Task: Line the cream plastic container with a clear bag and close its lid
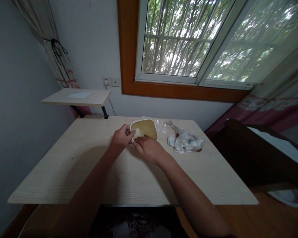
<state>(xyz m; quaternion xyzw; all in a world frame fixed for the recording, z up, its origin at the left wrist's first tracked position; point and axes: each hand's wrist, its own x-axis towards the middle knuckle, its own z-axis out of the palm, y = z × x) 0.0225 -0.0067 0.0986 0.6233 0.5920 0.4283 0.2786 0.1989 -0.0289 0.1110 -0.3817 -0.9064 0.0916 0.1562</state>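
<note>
A pale yellow, square-mouthed container (149, 128) with a light rim is tilted so that its inside faces me. Clear plastic film shows around its far edge. My left hand (121, 137) is closed on the container's left side, with the thumb at the rim. My right hand (149, 148) lies over the near edge, its fingers curled inward and partly hiding the rim. Whether it pinches the film or the rim itself is hard to make out. To the right on the table rests a crumpled clear plastic bag (188, 142) with whitish and reddish-brown contents.
The light wooden table (89, 175) stands below a window. A raised shelf (96, 97) on black legs is at its back left, carrying a white sheet of paper (78, 95). Wall sockets (111, 81) and a cable are behind. Dark furniture (263, 148) stands right.
</note>
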